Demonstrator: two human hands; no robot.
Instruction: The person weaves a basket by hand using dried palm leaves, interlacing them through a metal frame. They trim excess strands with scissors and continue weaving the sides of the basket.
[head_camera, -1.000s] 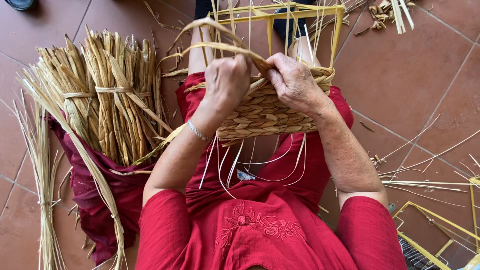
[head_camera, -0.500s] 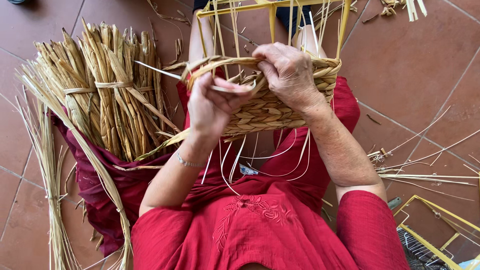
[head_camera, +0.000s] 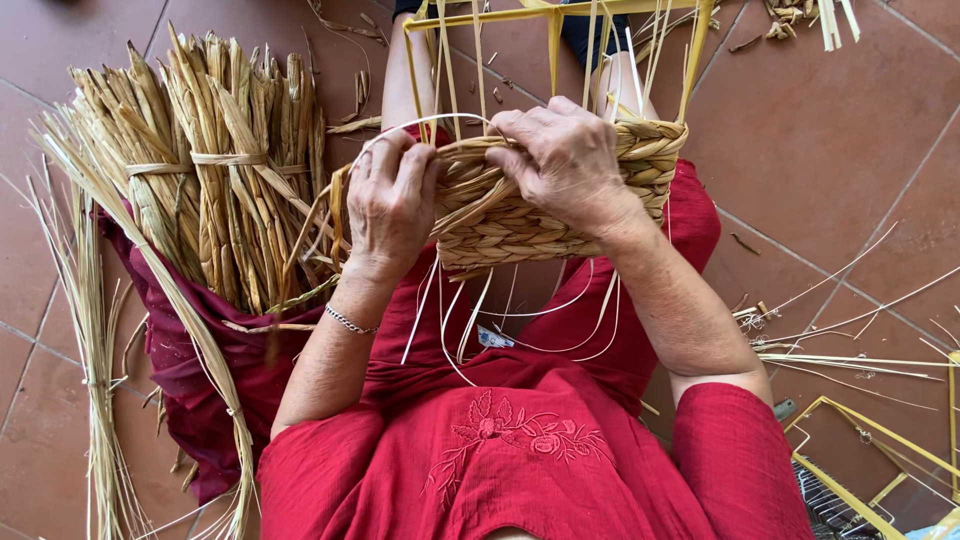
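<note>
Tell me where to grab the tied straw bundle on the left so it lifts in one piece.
Grip the straw bundle at its tie band, coming from above. The stalks are cinched tight there and fan loose toward both ends, so a hold elsewhere would likely spill them. Approach from its far left, away from the left hand.

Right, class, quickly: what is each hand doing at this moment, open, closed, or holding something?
Left hand: closed on the left end of the woven straw basket.
Right hand: closed, fingers curled over the basket's top rim.
</note>
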